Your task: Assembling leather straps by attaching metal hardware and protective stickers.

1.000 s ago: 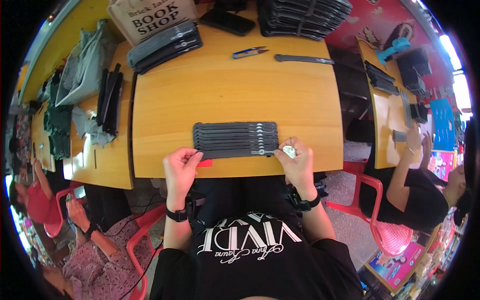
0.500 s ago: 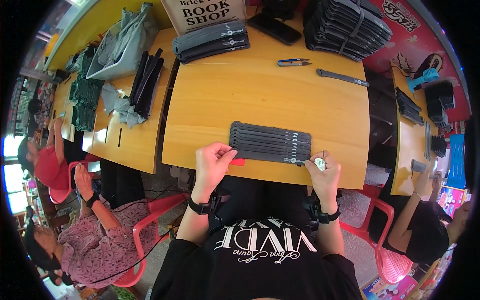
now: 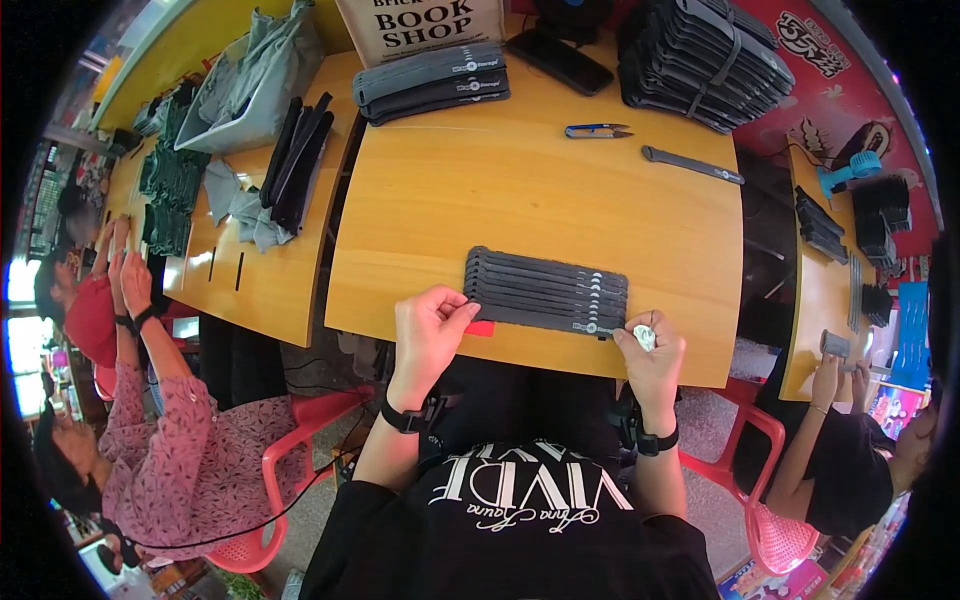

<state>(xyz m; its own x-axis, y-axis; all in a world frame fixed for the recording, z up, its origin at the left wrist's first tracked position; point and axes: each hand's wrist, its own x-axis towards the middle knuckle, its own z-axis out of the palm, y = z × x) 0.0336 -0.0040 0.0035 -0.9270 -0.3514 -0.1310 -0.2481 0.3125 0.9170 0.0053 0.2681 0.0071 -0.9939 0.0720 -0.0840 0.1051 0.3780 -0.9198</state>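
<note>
Several dark grey fabric straps (image 3: 545, 282) lie side by side in an overlapping row near the table's front edge, pale printed marks lined up toward their right ends. My left hand (image 3: 432, 325) is closed in a pinch at the left end of the nearest strap. At that strap's right end, the fingers of my right hand (image 3: 648, 350) are pinched together. A crumpled white wad (image 3: 644, 338) shows between the right hand's fingers and palm. A small red piece (image 3: 480, 328) lies beside my left fingertips, at the front edge of the row.
Blue-handled thread snips (image 3: 597, 131) and a single strap (image 3: 692, 165) lie farther back. Folded grey bundles (image 3: 432, 85), a phone (image 3: 560, 60) and a bound strap stack (image 3: 705, 65) line the far edge. Co-workers sit at tables on both sides; a grey bin (image 3: 250, 125) stands left.
The view has shifted slightly. My hands keep their pinches at the strap's ends. The patterned-sleeved person at left has moved a raised hand forward toward their table; both their hands now show together.
</note>
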